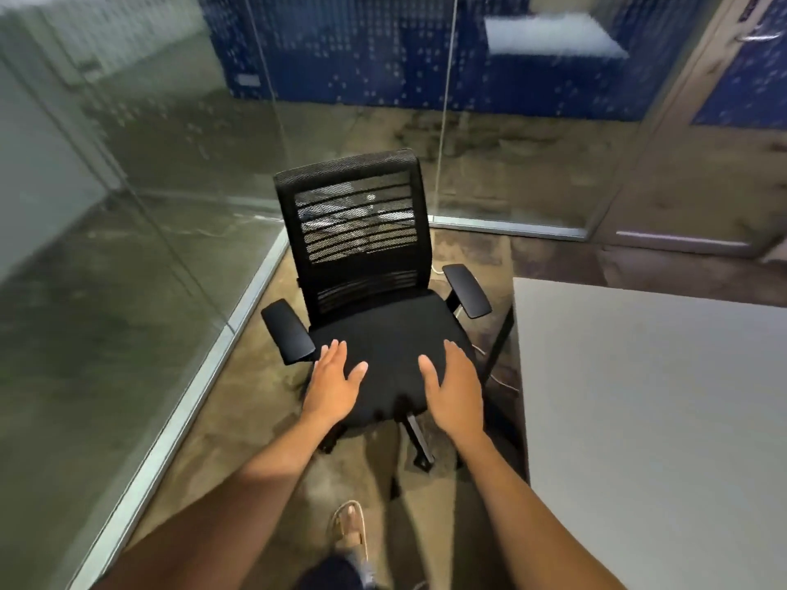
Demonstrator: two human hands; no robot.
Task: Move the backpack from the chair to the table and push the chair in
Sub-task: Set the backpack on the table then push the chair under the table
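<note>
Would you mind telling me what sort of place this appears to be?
Most likely an office or a small meeting room. A black mesh-backed swivel chair with armrests stands beside a plain grey table, and floor-to-ceiling glass partitions wall in the corner behind it.

Black mesh-backed chair (370, 300) (seat bare) stands beside grey table (656, 398).

head cam (wide), fwd-down, near chair (374, 300)

Both arms reach forward, left hand (334, 383) and right hand (453, 387) flat, fingers straight.
</note>
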